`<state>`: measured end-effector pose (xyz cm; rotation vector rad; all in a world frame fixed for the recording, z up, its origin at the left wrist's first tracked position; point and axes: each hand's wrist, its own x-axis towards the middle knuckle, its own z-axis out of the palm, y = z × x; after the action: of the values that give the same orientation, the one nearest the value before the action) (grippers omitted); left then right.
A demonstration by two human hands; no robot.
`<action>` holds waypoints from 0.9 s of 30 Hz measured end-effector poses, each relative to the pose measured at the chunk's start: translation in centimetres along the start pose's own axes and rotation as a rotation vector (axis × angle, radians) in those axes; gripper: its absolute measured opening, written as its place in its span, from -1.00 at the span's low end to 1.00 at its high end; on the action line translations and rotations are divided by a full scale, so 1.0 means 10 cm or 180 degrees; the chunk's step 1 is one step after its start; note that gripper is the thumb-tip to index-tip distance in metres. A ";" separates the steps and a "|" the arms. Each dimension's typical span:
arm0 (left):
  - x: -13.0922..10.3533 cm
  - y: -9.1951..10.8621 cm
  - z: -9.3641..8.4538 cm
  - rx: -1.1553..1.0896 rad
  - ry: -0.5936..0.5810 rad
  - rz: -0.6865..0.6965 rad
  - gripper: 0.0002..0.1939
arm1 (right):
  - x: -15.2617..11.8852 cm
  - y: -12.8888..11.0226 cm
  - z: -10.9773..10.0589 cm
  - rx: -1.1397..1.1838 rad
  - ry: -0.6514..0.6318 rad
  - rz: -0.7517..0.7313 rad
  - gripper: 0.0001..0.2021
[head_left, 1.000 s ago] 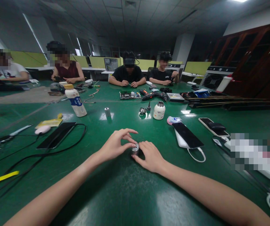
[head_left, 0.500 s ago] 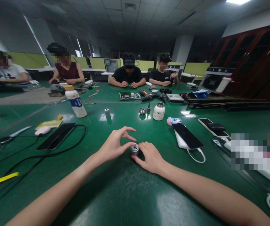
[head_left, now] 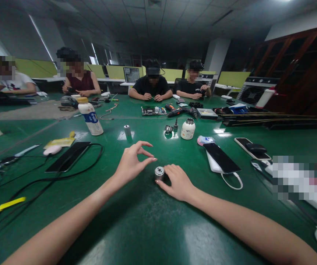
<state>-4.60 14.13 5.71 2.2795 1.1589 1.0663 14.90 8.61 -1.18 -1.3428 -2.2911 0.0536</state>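
Head view, green table [head_left: 152, 228]: its glossy top spreads from below the forearms to people seated along the far side.
Metal cylinder [head_left: 159, 173]: short and silver, it stands upright on the table, between the hands, with its round top face showing.
Right hand [head_left: 179, 183]: clamped on the metal cylinder, thumb at the near side of its wall and fingers at the right edge.
Left hand [head_left: 133, 159]: raised just left of the metal cylinder, thumb and fingers apart, curved around air; a narrow gap separates the thumb tip from the cylinder's top rim.
Small cylinder [head_left: 127, 131]: upright beyond the left hand, apart from its fingers.
White jar [head_left: 188, 129]: open-mouthed, upright beyond the right hand and well apart from it, with a metal lid [head_left: 168, 129] to its left.
Bottle [head_left: 91, 117]: orange-capped, farther off to the left.
Left side: a dark phone [head_left: 67, 158] lies flat, well apart from the left hand; a black cable [head_left: 64, 177] loops around its near and right edges.
Right side: a black phone [head_left: 221, 157] rests on a white power bank [head_left: 213, 164], whose edge is well apart from the right hand.
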 end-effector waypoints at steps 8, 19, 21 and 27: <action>0.00 -0.64 0.13 0.0435 -0.0492 -0.0466 -0.65 | 0.00 0.00 0.01 0.0017 0.0030 0.0010 -0.70; 0.01 -0.07 0.09 -0.1040 -0.0717 -0.0046 -0.67 | 0.00 0.01 0.01 -0.0007 0.0003 0.0005 -0.71; -0.02 -0.02 0.10 -0.1064 -0.0791 -0.0036 -0.67 | 0.00 0.01 0.02 0.0002 0.0011 0.0004 -0.70; -0.07 0.01 0.13 -0.0782 -0.0920 0.0083 -0.68 | -0.01 0.01 0.02 0.0062 0.0040 -0.0005 -0.70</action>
<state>-3.84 13.53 4.59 2.1697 0.8370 0.8037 14.94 8.62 -1.39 -1.3279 -2.2755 0.0668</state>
